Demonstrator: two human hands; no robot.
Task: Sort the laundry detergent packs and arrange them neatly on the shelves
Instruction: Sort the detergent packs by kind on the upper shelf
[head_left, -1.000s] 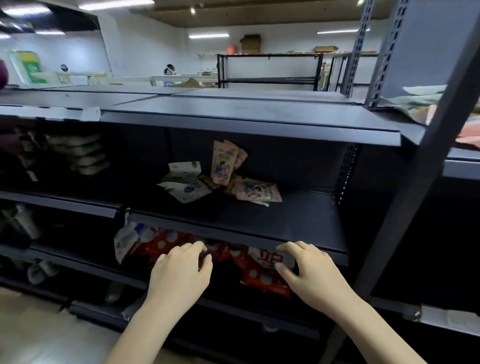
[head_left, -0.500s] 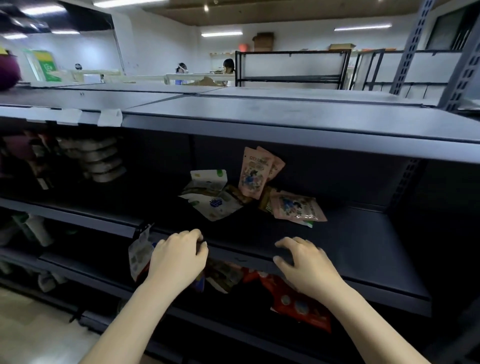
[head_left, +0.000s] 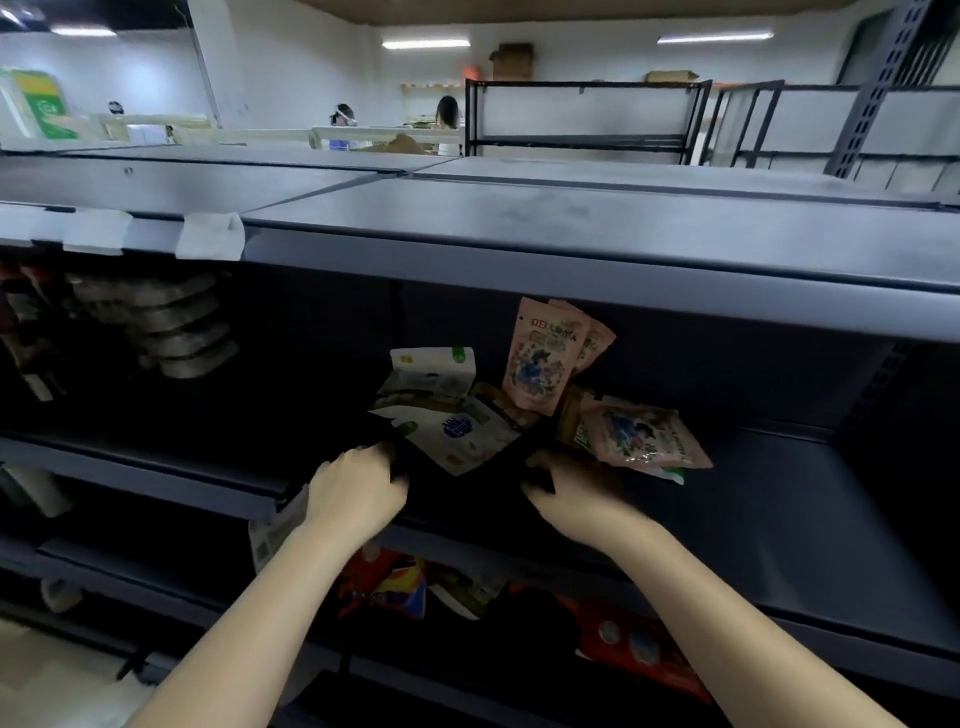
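A loose pile of detergent packs lies on the dark middle shelf (head_left: 779, 519). A white pack with a blue logo (head_left: 457, 434) lies flat at the front, another white pack (head_left: 434, 366) stands behind it. A pink pack (head_left: 540, 358) leans upright against the back, and a second pink pack (head_left: 644, 434) lies flat to the right. My left hand (head_left: 356, 491) is over the shelf just left of the white pack, fingers curled, holding nothing. My right hand (head_left: 576, 491) reaches in just below the flat pink pack, fingers apart and blurred.
Red and orange packs (head_left: 384, 584) lie jumbled on the lower shelf under my arms. Grey stacked packs (head_left: 166, 322) sit in the left bay. The top shelf (head_left: 571, 218) overhangs the pile. A paper price tag (head_left: 275, 527) hangs from the shelf edge. People stand far behind.
Both hands have risen from the lower shelf's edge and moved forward onto the middle shelf, towards the pile. The camera has come closer and shifted right.
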